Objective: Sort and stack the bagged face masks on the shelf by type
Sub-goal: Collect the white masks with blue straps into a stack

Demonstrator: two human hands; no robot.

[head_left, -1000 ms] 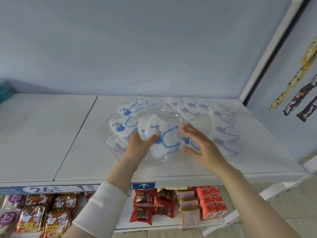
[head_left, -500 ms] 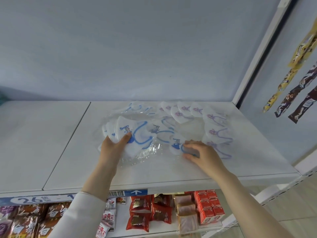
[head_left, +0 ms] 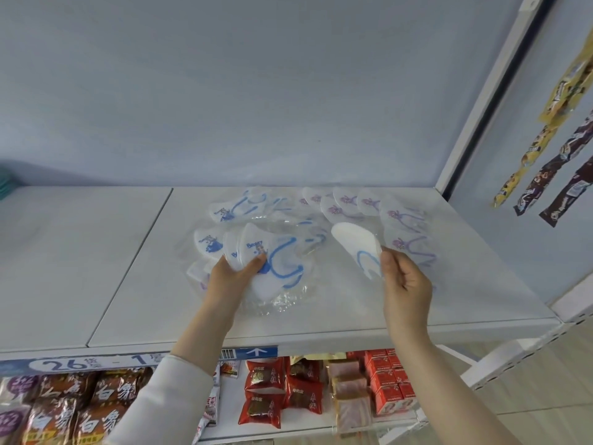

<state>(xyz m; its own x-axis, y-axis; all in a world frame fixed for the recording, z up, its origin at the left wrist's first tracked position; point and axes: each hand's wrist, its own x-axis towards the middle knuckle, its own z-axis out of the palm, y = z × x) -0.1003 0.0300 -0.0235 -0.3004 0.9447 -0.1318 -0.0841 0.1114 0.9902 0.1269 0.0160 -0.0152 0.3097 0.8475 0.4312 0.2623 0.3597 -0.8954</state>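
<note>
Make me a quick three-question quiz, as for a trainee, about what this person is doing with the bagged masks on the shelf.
1. True or false: the left hand grips a bundle of blue-print masks.
2. Multiple choice: the ear loop on the single mask pinched by the right hand is A) blue, B) red, C) green.
3. Fill in: the purple-print masks lie toward the ___ end of the shelf, by the person's own sides.

Key: 1 true; 2 A; 3 right.
</note>
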